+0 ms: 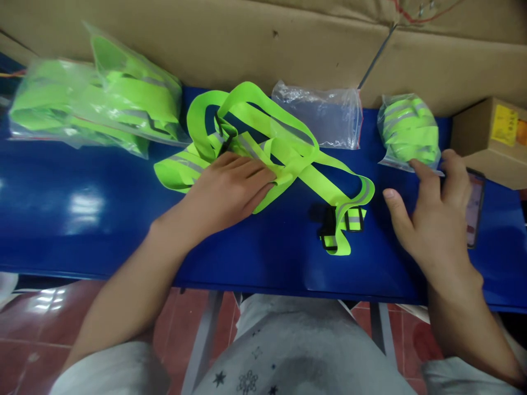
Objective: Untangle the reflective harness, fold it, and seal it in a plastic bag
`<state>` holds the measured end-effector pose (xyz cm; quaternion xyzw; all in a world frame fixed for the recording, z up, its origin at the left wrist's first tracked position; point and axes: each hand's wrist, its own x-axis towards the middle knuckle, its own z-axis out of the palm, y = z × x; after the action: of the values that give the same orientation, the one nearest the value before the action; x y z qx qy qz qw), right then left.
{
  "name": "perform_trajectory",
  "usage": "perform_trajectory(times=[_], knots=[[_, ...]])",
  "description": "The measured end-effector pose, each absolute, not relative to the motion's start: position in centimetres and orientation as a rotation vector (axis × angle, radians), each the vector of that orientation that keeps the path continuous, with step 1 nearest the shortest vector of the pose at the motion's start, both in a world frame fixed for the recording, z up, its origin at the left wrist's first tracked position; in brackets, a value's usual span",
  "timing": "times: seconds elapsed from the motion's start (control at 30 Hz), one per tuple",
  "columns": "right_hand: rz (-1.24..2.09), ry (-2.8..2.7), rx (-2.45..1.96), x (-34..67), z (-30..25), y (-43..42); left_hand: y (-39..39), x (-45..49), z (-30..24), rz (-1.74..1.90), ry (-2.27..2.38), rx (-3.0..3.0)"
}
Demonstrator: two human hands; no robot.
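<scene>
A neon green reflective strap vest (288, 159) with grey stripes lies spread out on the blue table (82, 219). Its black buckles (329, 227) rest near the front. My left hand (230, 189) lies flat on the vest's folded middle, fingers stretched out. My right hand (436, 214) hovers at the right with fingers apart, its fingertips touching a small bagged green vest (407, 131) and a phone (475, 206) beside it. An empty clear plastic bag (325, 112) lies behind the vest.
Several bagged green vests (94, 104) are piled at the back left. Cardboard (288, 38) lines the back of the table, and a small cardboard box (494, 137) stands at the right. Red floor tiles (33, 329) show below the table's front edge.
</scene>
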<state>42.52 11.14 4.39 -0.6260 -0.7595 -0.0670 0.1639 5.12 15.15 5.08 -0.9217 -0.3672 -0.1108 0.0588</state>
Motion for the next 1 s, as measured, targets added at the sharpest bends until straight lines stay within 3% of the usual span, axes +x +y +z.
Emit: perform_trajectory(times=[0.13,0.3,0.67,0.87,1.0], knots=[[-0.031,-2.251,-1.429,41.1,5.4,10.6,14.8,4.6,5.8,-0.569,-1.251,-2.671],[0.221,-2.632,-0.987,39.6,5.3,9.9,14.0,4.2,7.6,-0.815,-1.826,-2.164],[0.165,-2.594,-1.009,41.3,5.0,10.4,17.8,-4.2,6.3,-0.975,-2.117,-1.657],[-0.011,-2.681,-1.181,41.5,3.4,10.1,17.2,-1.9,7.1,-1.078,-1.888,-2.174],[0.132,-2.75,-1.125,41.6,3.6,10.1,16.5,-0.5,7.0,-0.789,-1.791,-2.756]])
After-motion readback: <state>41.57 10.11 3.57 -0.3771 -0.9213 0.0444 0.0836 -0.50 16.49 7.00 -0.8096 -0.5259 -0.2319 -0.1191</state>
